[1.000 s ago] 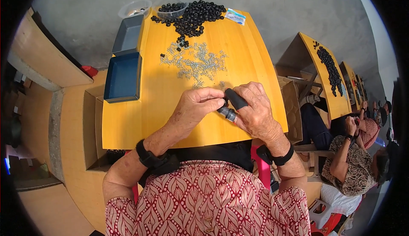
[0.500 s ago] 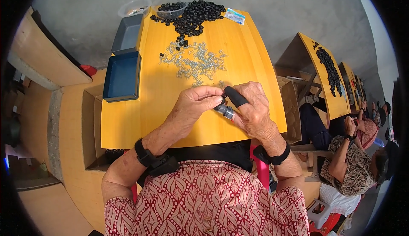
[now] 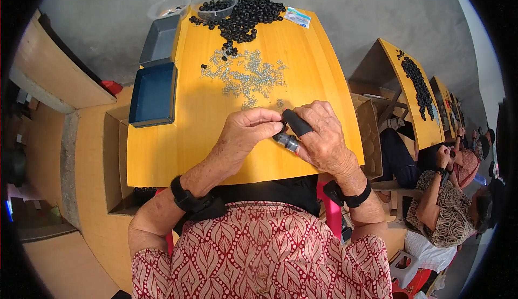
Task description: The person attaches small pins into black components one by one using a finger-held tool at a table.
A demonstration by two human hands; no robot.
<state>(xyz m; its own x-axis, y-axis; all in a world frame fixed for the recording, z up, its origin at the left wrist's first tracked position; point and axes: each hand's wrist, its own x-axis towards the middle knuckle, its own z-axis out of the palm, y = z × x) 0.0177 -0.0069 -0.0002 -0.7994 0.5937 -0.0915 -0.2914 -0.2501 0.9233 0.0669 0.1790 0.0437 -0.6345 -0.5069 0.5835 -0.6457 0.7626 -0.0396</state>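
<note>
Left hand: thumb and forefinger of the left hand (image 3: pixel 251 130) are pinched together over the front part of the surface (image 3: pixel 318 77); its grip is closed on a small black part (image 3: pixel 284 124), mostly hidden by the fingertips.
Right hand: the right hand (image 3: pixel 325 140) is bent in close beside it, fingertips near the same part; whether its grip also clasps the part, I cannot tell.
Finger covers: a black sleeve (image 3: pixel 298 122) on the right forefinger; a dark wrap (image 3: pixel 286 141) with a reddish band on the right thumb.
Silvery pieces: many small silvery pieces (image 3: pixel 251 77) lie scattered beyond the hands.
Black rings: a heap of black ring-shaped parts (image 3: pixel 245 22) lies at the far edge; more sit in a clear plastic bowl (image 3: pixel 233 8).
Trays: a dark blue tray (image 3: pixel 154 116) at the left edge, with a grey tray (image 3: pixel 159 41) just beyond it.
Packet: a white-and-blue packet (image 3: pixel 297 17) lies right of the heap.
Right side: a seated co-worker (image 3: pixel 442 207) with raised hands, near another wooden table (image 3: pixel 431 129) bearing black parts.
</note>
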